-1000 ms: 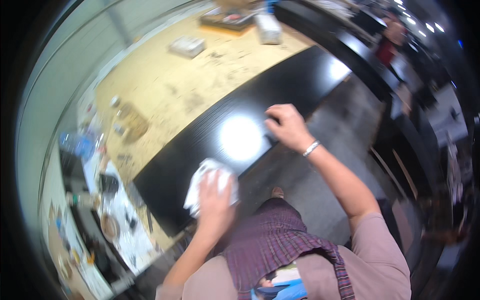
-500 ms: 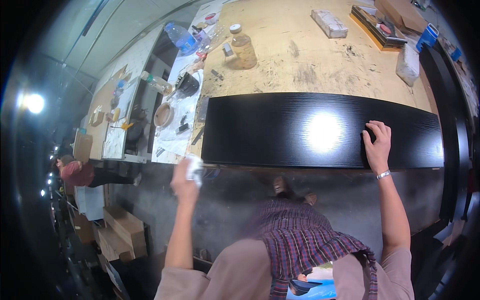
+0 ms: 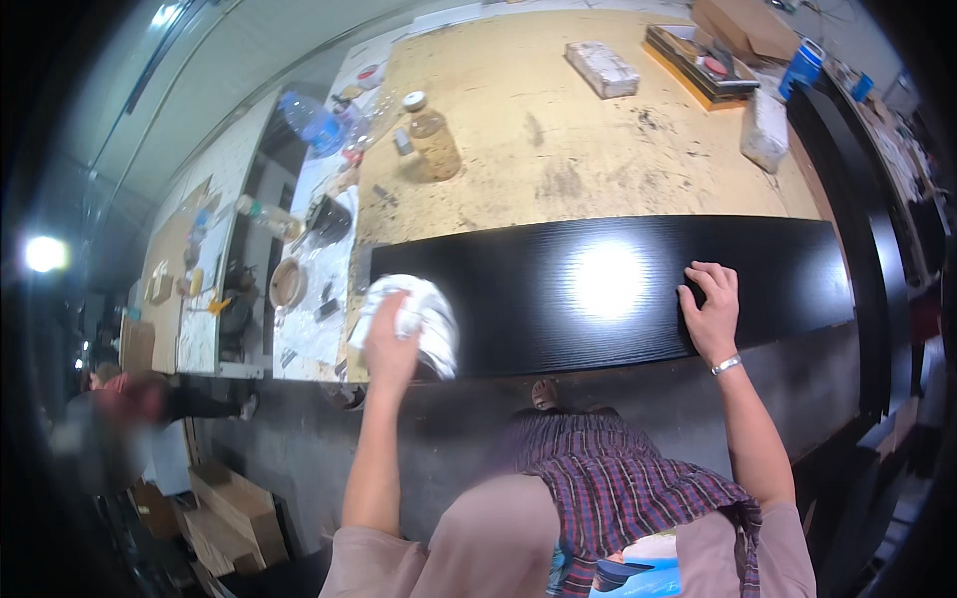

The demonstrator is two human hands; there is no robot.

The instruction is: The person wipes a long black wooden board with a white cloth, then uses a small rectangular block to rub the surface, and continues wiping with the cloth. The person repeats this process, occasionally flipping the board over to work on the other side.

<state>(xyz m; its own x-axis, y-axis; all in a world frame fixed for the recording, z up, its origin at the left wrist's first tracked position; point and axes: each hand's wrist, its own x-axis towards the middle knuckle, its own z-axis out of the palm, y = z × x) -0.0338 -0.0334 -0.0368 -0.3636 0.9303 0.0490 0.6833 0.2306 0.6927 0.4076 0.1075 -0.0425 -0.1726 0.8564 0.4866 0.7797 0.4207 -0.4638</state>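
Note:
A long black wood-grain panel (image 3: 518,289) lies along the near edge of the worktable, a bright glare on its middle. My left hand (image 3: 392,339) grips a crumpled white cloth (image 3: 431,304) over the panel's left end; the cloth covers that corner and is slightly blurred. Toward the panel's right part, my right hand (image 3: 713,307) rests on the surface with fingers loosely bent and apart, holding nothing.
A jar of cloudy liquid (image 3: 432,145), a black cup (image 3: 327,219) and a round bowl (image 3: 288,284) stand at the left. Farther back are a wrapped white block (image 3: 602,70) and a tool box (image 3: 700,68). Dark boards (image 3: 847,169) lean at the right. A person (image 3: 130,399) is at far left.
My left hand has brought the cloth up and right, from beside the table's near edge onto the panel's left end. My right hand stays on the panel. The whole view has shifted slightly.

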